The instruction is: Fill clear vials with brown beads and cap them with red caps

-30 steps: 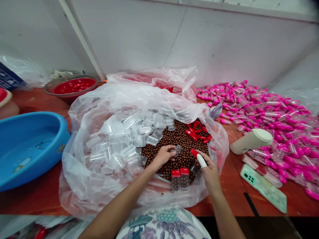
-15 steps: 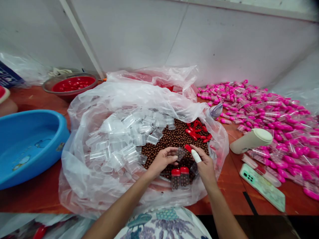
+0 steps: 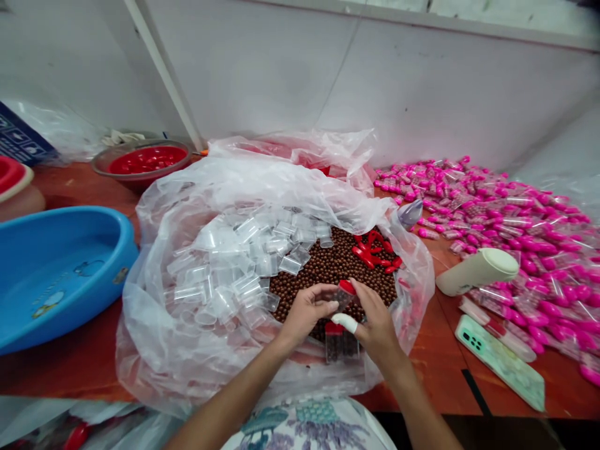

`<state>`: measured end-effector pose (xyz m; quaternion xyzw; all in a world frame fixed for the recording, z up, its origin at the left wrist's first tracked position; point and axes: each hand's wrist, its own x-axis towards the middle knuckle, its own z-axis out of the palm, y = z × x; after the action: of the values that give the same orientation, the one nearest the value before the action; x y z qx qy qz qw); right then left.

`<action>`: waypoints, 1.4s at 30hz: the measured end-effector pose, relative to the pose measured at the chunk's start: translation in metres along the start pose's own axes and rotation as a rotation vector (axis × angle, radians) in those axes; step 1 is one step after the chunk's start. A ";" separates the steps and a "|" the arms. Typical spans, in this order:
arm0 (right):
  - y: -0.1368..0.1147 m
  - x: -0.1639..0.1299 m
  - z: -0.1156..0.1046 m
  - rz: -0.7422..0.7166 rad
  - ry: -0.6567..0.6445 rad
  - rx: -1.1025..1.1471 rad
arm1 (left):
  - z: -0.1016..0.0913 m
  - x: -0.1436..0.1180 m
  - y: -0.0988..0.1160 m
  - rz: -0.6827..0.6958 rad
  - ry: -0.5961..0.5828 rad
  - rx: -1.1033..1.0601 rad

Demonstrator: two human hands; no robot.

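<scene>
The right hand (image 3: 375, 325), which a second ago held the red cap (image 3: 347, 287) apart at three o'clock, has closed in and now pinches it onto the small clear vial (image 3: 340, 299) gripped by the left hand's (image 3: 304, 312) fingertips, so capping looks under way. Both hands meet, wrists low, over the brown beads (image 3: 328, 265), just beyond two capped vials (image 3: 341, 340); empty clear vials (image 3: 234, 262) lie at nine o'clock inside the plastic bag (image 3: 159, 312).
</scene>
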<state>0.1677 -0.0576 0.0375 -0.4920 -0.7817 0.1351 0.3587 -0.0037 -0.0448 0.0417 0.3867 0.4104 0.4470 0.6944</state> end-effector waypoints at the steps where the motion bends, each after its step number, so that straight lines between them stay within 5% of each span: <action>1: 0.001 -0.001 0.003 -0.021 0.000 -0.027 | 0.000 -0.001 -0.001 0.008 0.009 0.000; 10: 0.004 0.000 0.013 -0.052 0.025 -0.036 | 0.003 -0.007 -0.006 0.004 0.000 -0.047; 20: -0.005 -0.015 0.015 -0.041 -0.013 -0.045 | 0.013 -0.007 -0.013 -0.252 -0.035 -0.126; 28: -0.018 -0.018 0.021 -0.073 -0.049 -0.059 | 0.028 -0.011 -0.027 -0.193 0.195 -0.261; 37: -0.001 -0.023 0.004 0.412 -0.118 0.333 | 0.015 -0.014 -0.012 -0.262 0.093 -0.186; 42: -0.009 -0.022 0.007 0.214 0.018 0.216 | 0.018 -0.018 -0.020 -0.314 0.053 -0.068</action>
<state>0.1627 -0.0801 0.0277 -0.5323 -0.7024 0.2517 0.4000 0.0144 -0.0709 0.0346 0.2823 0.4686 0.3565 0.7574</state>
